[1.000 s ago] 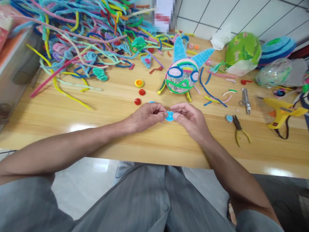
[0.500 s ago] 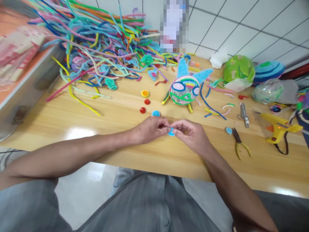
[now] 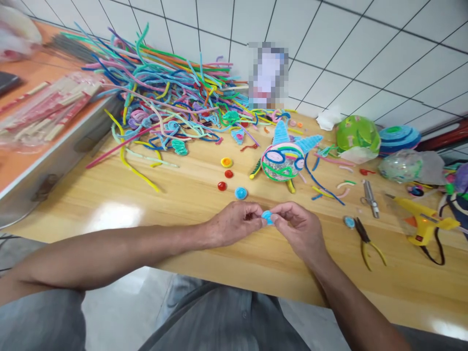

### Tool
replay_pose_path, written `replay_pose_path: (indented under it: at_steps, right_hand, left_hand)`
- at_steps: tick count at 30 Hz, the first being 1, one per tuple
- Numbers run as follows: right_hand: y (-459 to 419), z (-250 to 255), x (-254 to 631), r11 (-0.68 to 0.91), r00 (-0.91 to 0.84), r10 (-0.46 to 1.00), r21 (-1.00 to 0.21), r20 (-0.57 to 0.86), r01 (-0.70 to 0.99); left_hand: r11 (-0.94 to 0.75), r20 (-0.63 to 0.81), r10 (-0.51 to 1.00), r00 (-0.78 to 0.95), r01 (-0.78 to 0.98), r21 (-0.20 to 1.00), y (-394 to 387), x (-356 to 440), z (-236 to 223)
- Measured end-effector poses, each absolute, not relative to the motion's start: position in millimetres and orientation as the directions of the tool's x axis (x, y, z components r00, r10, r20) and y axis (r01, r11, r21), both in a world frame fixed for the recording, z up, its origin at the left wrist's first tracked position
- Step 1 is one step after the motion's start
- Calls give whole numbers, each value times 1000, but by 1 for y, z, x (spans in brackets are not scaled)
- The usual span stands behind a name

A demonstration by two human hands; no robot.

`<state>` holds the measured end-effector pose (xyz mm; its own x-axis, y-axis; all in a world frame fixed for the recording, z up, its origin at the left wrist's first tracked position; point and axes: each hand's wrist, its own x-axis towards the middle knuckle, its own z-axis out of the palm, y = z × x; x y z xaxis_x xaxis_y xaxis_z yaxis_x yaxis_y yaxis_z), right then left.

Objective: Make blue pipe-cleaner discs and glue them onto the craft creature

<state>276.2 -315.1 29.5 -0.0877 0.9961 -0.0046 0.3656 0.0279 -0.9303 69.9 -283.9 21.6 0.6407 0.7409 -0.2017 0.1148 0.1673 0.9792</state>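
Note:
Between my fingertips is a small light-blue pipe-cleaner coil [image 3: 267, 217], partly covered by them. My left hand [image 3: 237, 223] pinches its left side, and my right hand [image 3: 298, 228] pinches the right side. Just beyond lies a second blue coil [image 3: 241, 193] on the wooden table [image 3: 190, 187]. Two red coils [image 3: 222, 186] and a yellow coil with an orange middle [image 3: 226, 162] lie farther off. Past my hands stands a round figure [image 3: 280, 163] with blue fuzzy ears, ringed eyes and yellow feet.
A heap of coloured pipe cleaners [image 3: 171, 97] fills the back left. To the right lie yellow-handled pliers [image 3: 368, 246], another blue coil [image 3: 349, 222], a silver cutting tool [image 3: 370, 199] and a yellow glue gun [image 3: 420, 222]. A green ball-shaped piece [image 3: 357, 134] stands behind them.
The view has tilted up, so the table and hands appear lower. Both hands still pinch the blue coil, which is now turned a little differently.

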Motion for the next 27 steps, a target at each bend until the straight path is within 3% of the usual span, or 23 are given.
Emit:
replay_pose_path:
  at_steps: [3,7,13,17,27]
  right_hand:
    - [-313,31,275,-31,-70,996,-957,-53,288]
    - [-312,33,271,-67,-53,995,-974,-80,215]
    - [-315,28,269,-52,-53,996,-975,-65,215]
    - [-315,29,268,-71,-65,994,-976,-87,208]
    - [-314,29,268,-79,-85,991,-973,-100,218]
  left_hand:
    - [204,-228,732,643,112,973,-284,69,22]
    - [142,-149,795,588,59,988,-286,69,22]
    - [113,-69,875,480,-64,992,-287,72,22]
    - [30,1,880,476,-58,998,-287,72,20]
    - [77,-53,878,476,-31,997,-286,73,16]
